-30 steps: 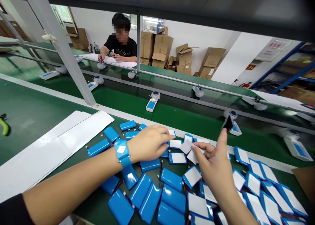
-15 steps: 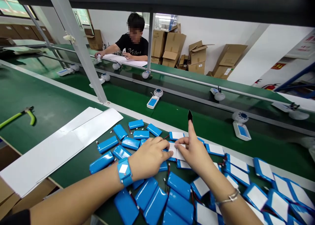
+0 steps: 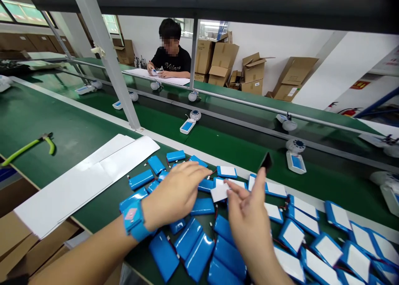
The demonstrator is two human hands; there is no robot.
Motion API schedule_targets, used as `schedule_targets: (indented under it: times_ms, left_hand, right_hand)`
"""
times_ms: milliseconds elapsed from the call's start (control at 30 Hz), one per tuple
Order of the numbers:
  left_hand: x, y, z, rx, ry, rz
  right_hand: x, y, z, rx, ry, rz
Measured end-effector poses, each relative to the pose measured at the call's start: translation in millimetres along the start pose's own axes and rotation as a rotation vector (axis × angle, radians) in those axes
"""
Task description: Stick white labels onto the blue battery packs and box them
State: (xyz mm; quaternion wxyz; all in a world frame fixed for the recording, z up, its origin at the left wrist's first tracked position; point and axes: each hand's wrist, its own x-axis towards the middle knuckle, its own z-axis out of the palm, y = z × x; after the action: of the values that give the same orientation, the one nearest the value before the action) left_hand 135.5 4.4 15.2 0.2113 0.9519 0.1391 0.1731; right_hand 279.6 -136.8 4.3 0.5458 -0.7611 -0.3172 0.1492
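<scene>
My right hand pinches a small white rectangular pad between thumb and fingers, above blue battery packs. Its raised index finger carries a dark pointed piece at the tip; I cannot make out what it is. To the left, my left hand is palm down over bare blue battery packs, fingers stretched to the right and nothing visible in them; its underside is hidden. A blue band with a light square circles the left wrist. On the right lie several battery packs with white pads on top.
White sheets lie left of the batteries, with green-handled cutters beyond. A slanted grey post rises at the bench edge. White devices with blue batteries sit on the green belt. A co-worker sits across.
My left hand has drawn back left from the white pad, its fingers straightening. My right hand has moved slightly right and lower, lifting a pad. The co-worker's outstretched arm has come back in.
</scene>
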Motion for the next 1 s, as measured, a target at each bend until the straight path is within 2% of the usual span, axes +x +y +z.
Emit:
schedule_targets:
  times_ms: [100, 200, 333, 467, 567, 633, 700, 767, 833, 867, 933, 1000]
  left_hand:
    - [-30, 0, -8.4, 0.018, 0.104, -0.051]
    - [-55, 3, 4.5, 0.012, 0.076, -0.068]
    - [-66, 11, 28.6, 0.016, -0.041, -0.063]
    - [-65, 12, 36.1, 0.046, -0.113, -0.080]
    - [-66, 9, 34.2, 0.048, -0.147, -0.071]
    - [-66, 8, 30.9, 0.028, -0.159, -0.059]
    - [-63, 9, 25.0, -0.032, -0.118, -0.064]
    - [-57, 15, 16.5, -0.140, -0.015, -0.121]
    - [-47, 24, 7.7, -0.283, 0.069, -0.158]
    - [-42, 30, 4.2, -0.361, 0.061, -0.129]
    - [-33, 40, 1.0, -0.507, -0.031, 0.005]
    - [-27, 50, 3.6, -0.614, -0.100, 0.112]
  right_hand:
    - [-26, 2, 24, 0.030, -0.066, 0.063]
    - [-39, 3, 36, -0.029, -0.059, 0.025]
    - [-44, 14, 44, -0.289, -0.066, -0.200]
    - [-40, 26, 45, -0.513, -0.115, -0.404]
    - [-23, 27, 30, -0.628, -0.043, -0.401]
    - [-11, 25, 11, -0.656, -0.001, -0.358]
    - [-4, 21, -13, -0.631, -0.030, -0.320]
    - [-5, 15, -36, -0.509, -0.150, -0.223]
    - [-14, 8, -53, -0.300, -0.334, -0.054]
    - [-20, 5, -59, -0.170, -0.438, 0.042]
    - [-30, 3, -68, 0.077, -0.612, 0.186]
    - [-36, 6, -73, 0.261, -0.649, 0.241]
